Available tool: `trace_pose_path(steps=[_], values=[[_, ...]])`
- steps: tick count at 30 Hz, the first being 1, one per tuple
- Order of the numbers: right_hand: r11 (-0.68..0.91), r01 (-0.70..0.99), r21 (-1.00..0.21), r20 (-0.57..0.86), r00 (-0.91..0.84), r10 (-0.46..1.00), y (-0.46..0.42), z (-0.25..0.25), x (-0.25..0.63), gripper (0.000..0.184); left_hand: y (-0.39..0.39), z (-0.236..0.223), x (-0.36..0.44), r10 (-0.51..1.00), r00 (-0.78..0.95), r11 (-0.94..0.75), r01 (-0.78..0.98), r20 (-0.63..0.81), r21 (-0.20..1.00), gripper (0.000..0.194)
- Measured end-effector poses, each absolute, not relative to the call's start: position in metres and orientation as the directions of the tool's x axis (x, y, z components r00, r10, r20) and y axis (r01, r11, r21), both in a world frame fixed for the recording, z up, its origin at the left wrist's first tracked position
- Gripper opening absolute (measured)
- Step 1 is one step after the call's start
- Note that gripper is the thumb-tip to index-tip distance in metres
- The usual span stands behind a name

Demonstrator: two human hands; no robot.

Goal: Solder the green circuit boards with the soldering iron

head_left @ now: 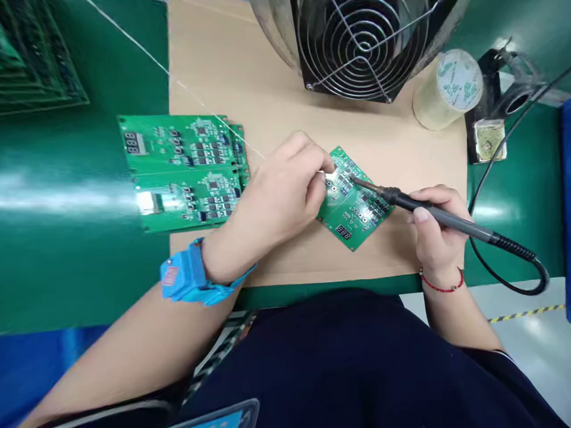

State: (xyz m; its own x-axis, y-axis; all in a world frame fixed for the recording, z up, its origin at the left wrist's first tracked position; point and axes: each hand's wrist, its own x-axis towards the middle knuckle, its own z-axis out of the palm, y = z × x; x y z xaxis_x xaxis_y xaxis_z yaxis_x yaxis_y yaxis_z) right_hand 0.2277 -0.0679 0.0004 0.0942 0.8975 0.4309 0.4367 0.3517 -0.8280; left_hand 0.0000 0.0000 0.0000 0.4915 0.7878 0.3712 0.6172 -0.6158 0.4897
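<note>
well, the rectangular green circuit board with black chips and a small three-digit display [345, 205] lies at a slant on the flat tan cardboard sheet [250, 77], right of its middle, one corner aimed at the near edge of the bench with the green top [66, 267].

the right hand [439, 226] pinches the slim grey-and-black soldering iron [477, 230] between thumb and forefinger, its tip at the board's parts; contact cannot be told. the left hand [289, 184] bends over the board's left edge, thumb and forefinger drawn close together, the other fingers curled; what sits between them cannot be told. a thin whitish strand [129, 38] runs from the bench's far left down behind this hand.

a stack of larger green circuit boards [178, 166] overlaps the cardboard's left edge. at its far edge stands a black square fan with a round wire grille [363, 47]; near its right edge, a cream cylindrical roll [459, 80], then a black iron stand [488, 77] with a yellowish sponge [488, 142].
</note>
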Motion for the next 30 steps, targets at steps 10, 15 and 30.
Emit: trace_pose_path(steps=[10, 15, 30], values=[[0.368, 0.429, -0.825, 0.446, 0.095, 0.890, -0.067, -0.001, 0.228, 0.010, -0.001, -0.001, 0.002, 0.784, 0.561, -0.619, 0.736, 0.265, 0.275, 0.028], [0.360, 0.448, -0.818, 0.440, 0.086, 0.894, -0.067, 0.000, 0.229, 0.010, -0.002, 0.000, 0.005, 0.791, 0.574, -0.611, 0.737, 0.210, 0.290, 0.032], [0.369, 0.433, -0.822, 0.470, 0.150, 0.870, -0.067, -0.003, 0.228, 0.015, -0.007, 0.004, 0.009, 0.849, 0.497, -0.528, 0.773, 0.181, 0.353, 0.033]])
